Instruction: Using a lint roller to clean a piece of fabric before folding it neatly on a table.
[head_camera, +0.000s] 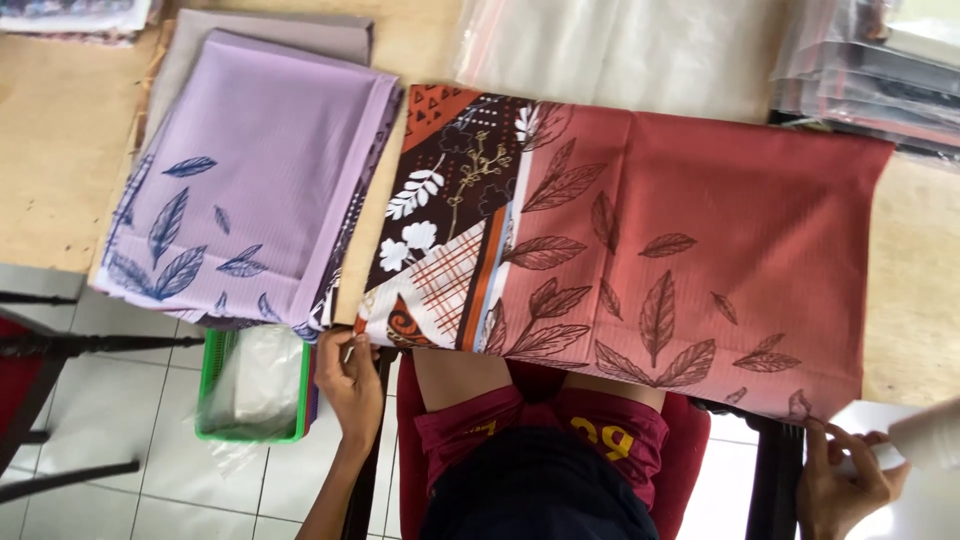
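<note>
Cloth of terracotta red with printed brown leaves and a patterned border panel lay spread flat across the pale wooden worktop, its near edge hanging slightly over the side toward the person. The left hand pinched the near left corner of this cloth, at the patterned border, with fingers closed on the hem. The right hand was at the near right corner; its fingertips touched the hem there, but I could not tell whether the grip was really closed on the fabric, because a pale blurred object covered part of the hand.

Just beside the red cloth, on the left, rested a folded lilac cloth with dark blue leaf print, on top of other folded pieces. Clear plastic bags were behind the red cloth. Below the worktop edge stood a green plastic basket holding a clear bag on the white tiled floor.

For good handling, in my judgement, both corners needed equal tension, so that the hem stayed straight and the leaf print did not wrinkle. The left corner lay near the lilac pile, therefore the cloth was better lifted than dragged sideways. A firmer pinch at the right corner seemed useful, since thin fabric slips easily.
</note>
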